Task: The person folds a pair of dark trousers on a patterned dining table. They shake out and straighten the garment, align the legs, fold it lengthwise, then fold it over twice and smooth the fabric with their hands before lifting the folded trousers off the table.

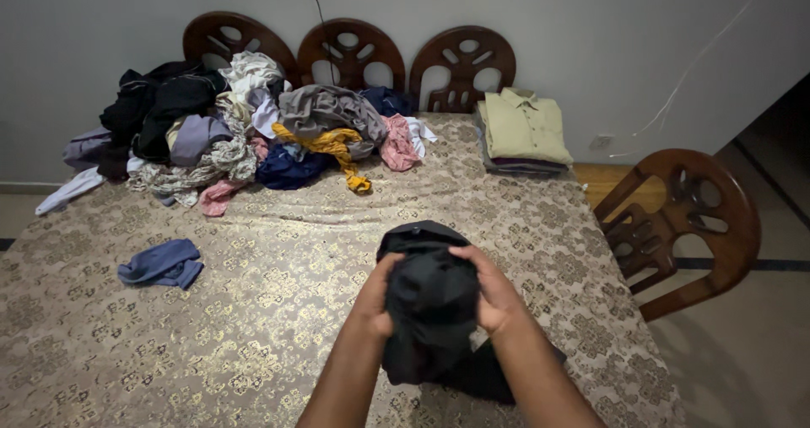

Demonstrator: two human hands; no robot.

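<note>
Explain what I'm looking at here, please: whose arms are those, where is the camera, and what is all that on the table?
There is no machine here. One camera, worn on a person's head, looks down at their own two bare arms. The left hand and the right hand grip a dark garment between them, lifted just above the table, which wears a gold patterned cloth. At the far left lies a heap of mixed unfolded clothes. At the far right sits a neat stack of folded shirts, a pale green one on top. A small blue cloth lies alone on the left. Wooden chairs stand along the wall, and another chair stands at the right.
</note>
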